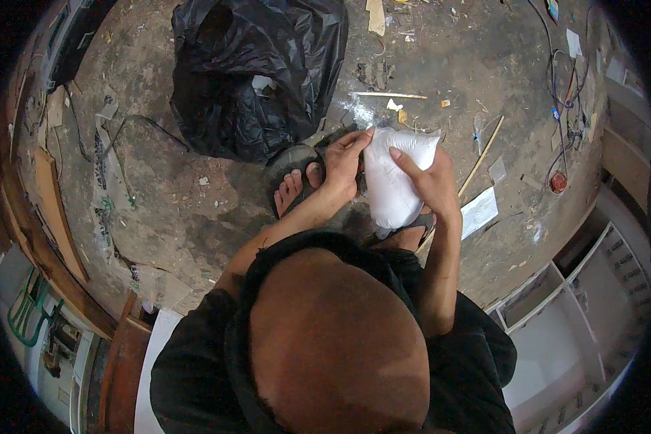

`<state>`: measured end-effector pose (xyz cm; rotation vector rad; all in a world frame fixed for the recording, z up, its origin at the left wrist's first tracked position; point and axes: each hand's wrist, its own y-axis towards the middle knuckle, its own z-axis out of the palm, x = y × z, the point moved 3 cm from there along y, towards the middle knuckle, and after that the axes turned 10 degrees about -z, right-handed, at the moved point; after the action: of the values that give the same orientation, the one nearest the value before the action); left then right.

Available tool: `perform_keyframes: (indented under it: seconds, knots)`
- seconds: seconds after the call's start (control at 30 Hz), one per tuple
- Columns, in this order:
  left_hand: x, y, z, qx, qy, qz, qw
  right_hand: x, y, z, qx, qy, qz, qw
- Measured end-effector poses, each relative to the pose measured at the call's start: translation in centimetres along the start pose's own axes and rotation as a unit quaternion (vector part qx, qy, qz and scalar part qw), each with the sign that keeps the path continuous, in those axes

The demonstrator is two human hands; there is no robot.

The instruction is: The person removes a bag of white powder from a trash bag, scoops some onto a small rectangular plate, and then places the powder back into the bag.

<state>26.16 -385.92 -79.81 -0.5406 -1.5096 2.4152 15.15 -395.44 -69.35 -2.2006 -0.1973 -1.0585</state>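
Note:
A plump clear plastic bag of white powder (pixel 392 194) hangs between my hands, above my feet. Its upper left corner is pinched between the thumb and fingers of my left hand (pixel 344 165). On the opposite side, my right hand (pixel 437 182) grips the bag, thumb lying across its front and fingers hidden behind it. Just beyond the bag, a smear of spilled white powder (pixel 360 113) marks the floor. The bag partly covers my right foot.
A large black plastic bag (pixel 257 87) lies ahead, near my left foot (pixel 293 189). Thin wooden sticks (pixel 482 153) and scraps litter the dirty floor. Cables (pixel 555 87) run along the right. Wooden boards (pixel 58 210) stand at left, and a white shelf unit (pixel 557 311) at lower right.

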Motion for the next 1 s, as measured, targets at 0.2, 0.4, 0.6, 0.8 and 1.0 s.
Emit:
perform_keyframes:
  seconds: [0.2, 0.4, 0.6, 0.8, 1.0]
  knots:
    - [0.5, 0.6, -0.5, 0.01, 0.013, 0.016, 1.0, -0.1, 0.0, 0.0, -0.004, 0.013, -0.007, 1.0]
    - [0.6, 0.4, -0.3, 0.001, 0.034, 0.059, 0.998, -0.1, -0.1, 0.0, -0.001, 0.023, 0.002, 1.0]
    - [0.1, 0.1, -0.2, -0.016, 0.065, 0.057, 0.996, -0.1, -0.1, -0.1, -0.013, 0.013, 0.008, 1.0]
    - [0.3, 0.5, -0.4, -0.006, 0.033, 0.048, 0.998, 0.0, 0.0, -0.2, -0.019, -0.001, -0.001, 1.0]
    - [0.3, 0.5, -0.5, 0.027, 0.062, 0.042, 0.997, -0.2, 0.0, -0.2, -0.018, -0.009, -0.001, 1.0]
